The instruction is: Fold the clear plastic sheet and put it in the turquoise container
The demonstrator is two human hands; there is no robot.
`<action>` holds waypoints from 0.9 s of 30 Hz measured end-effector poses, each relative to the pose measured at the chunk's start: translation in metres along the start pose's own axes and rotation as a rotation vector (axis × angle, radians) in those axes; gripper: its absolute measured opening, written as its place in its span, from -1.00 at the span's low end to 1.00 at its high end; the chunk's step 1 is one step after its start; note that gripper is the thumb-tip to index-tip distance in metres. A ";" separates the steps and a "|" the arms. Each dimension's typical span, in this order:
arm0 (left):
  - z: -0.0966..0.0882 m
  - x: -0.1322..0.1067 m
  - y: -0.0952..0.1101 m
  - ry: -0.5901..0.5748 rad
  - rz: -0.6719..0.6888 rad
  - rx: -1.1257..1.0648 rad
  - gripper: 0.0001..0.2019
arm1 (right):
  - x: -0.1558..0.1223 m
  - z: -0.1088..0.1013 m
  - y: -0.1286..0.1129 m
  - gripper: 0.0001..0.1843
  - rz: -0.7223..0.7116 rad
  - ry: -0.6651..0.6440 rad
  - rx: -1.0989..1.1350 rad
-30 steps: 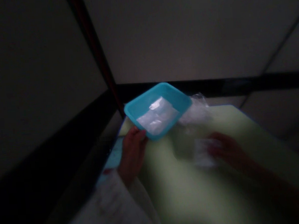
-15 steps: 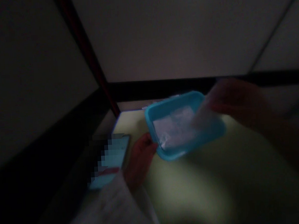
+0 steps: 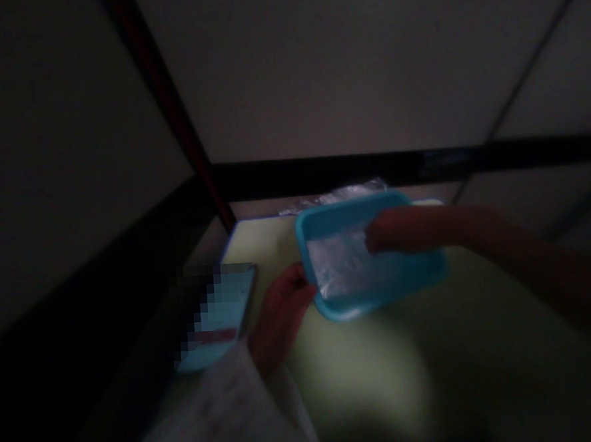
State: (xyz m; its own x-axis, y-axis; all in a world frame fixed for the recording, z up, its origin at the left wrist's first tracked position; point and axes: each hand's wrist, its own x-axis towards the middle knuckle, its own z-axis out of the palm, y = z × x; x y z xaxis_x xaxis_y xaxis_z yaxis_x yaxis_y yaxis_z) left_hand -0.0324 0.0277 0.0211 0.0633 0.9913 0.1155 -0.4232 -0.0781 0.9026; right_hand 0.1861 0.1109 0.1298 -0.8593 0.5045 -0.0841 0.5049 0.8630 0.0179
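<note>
A light-blue plastic tray [image 3: 361, 308] is held tilted above the table. My left hand [image 3: 286, 301] grips its left rim, thumb in front and fingers curled behind. Inside the tray lie clear, crinkled plastic bags [image 3: 335, 262], whose contents I cannot make out. My right hand [image 3: 401, 230] reaches in from the right with its fingers closed, down at the right part of the plastic. The fingertips are blurred and partly hidden, but they appear to pinch a bag.
The pale yellow-green tabletop [image 3: 355, 377] lies beneath. More crinkled clear plastic [image 3: 354, 191] shows behind the tray. A light-blue board [image 3: 225, 312] with a reddish strip lies at the table's left edge. Pale wall panels [image 3: 326, 72] stand behind, with a dark red post [image 3: 168, 109] at left. The light is dim.
My right hand has moved left and down into the tray; the whitish plastic it held up is no longer raised. The tray has shifted slightly down, and more plastic shows behind it.
</note>
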 end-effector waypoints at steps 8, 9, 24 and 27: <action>0.002 -0.001 0.002 -0.032 -0.007 -0.022 -0.79 | 0.008 0.019 -0.004 -0.66 -0.097 -0.186 -0.009; 0.002 -0.001 0.002 -0.032 -0.005 -0.022 -0.79 | 0.007 0.017 -0.003 -0.62 -0.080 -0.163 0.019; 0.001 -0.001 0.002 -0.013 -0.034 -0.034 -0.81 | 0.009 0.039 0.010 -0.56 -0.053 0.021 0.058; 0.002 -0.001 0.002 -0.003 -0.031 -0.038 -0.80 | 0.006 0.037 0.007 -0.53 -0.017 0.091 -0.114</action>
State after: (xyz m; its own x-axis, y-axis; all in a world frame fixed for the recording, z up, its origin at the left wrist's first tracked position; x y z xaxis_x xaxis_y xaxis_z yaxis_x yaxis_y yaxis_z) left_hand -0.0316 0.0267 0.0238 0.0798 0.9928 0.0892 -0.4550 -0.0433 0.8894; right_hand 0.1874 0.1192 0.0923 -0.8739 0.4860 0.0052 0.4824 0.8662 0.1304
